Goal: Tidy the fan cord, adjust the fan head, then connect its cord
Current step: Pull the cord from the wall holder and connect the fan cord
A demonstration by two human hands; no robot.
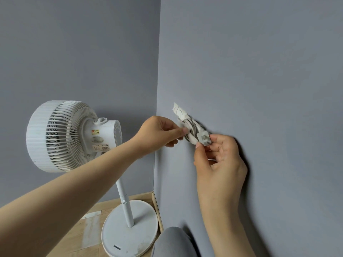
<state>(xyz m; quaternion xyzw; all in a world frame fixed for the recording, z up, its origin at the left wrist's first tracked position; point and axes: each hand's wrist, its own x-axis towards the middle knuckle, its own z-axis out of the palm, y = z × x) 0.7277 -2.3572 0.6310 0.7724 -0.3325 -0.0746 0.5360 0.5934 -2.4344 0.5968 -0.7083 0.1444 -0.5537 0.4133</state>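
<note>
two blue-grey walls (259,71) meet in a corner ahead of me. a rough white patch (179,112) sits on the right-hand one. below lies pale wooden floor (78,251) with a whitish smear (91,230), a wooden skirting strip (158,210), and my grey-clad knee (172,242).

The fan head (61,136) is matt white plastic with a finely ribbed grille. Its round base (130,238) is smooth plastic, scuffed. The cord (191,129) looks like dull, off-white soft plastic. The wall (259,71) is flat matt paint, with a rough white plaster patch (179,112). The floor (78,236) is pale wood-grain.
</note>
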